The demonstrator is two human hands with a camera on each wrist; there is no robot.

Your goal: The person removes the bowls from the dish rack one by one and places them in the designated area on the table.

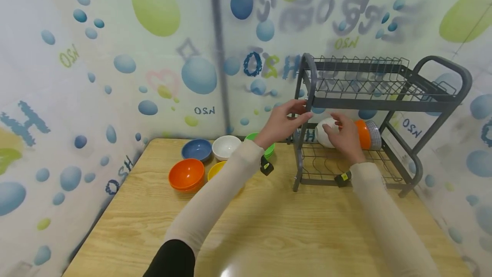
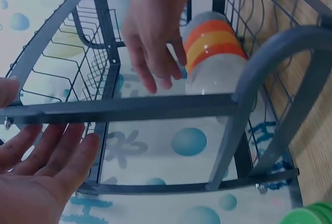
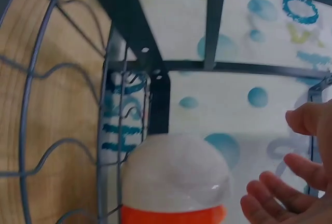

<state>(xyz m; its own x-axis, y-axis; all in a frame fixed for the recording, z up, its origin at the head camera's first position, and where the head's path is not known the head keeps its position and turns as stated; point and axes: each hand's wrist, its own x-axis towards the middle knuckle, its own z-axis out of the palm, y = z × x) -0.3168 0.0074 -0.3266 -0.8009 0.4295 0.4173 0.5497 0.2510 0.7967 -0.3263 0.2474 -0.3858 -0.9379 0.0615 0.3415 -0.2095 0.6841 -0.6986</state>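
My left hand (image 1: pixel 282 121) is at the upper left side of a dark two-tier dish rack (image 1: pixel 369 105). In the left wrist view its thumb and loosely bent fingers (image 2: pixel 62 151) lie on either side of the side bar; contact is hard to tell. My right hand (image 1: pixel 346 138) reaches between the tiers, fingers spread and holding nothing. Beside it a white bowl (image 1: pixel 324 133) lies on its side on the lower tier, in a row with orange bowls (image 1: pixel 363 135) and a grey patterned bowl (image 1: pixel 374 135). The right wrist view shows a gap between the fingers and the white bowl (image 3: pixel 176 172).
Left of the rack on the wooden table (image 1: pixel 127 221) stand a blue bowl (image 1: pixel 197 149), a white bowl (image 1: pixel 226 147), orange bowls (image 1: pixel 186 174), a yellow bowl (image 1: pixel 215 170) and green bowls (image 1: pixel 270 151). My left arm partly covers the yellow and green ones. A patterned curtain (image 1: pixel 184 110) hangs behind.
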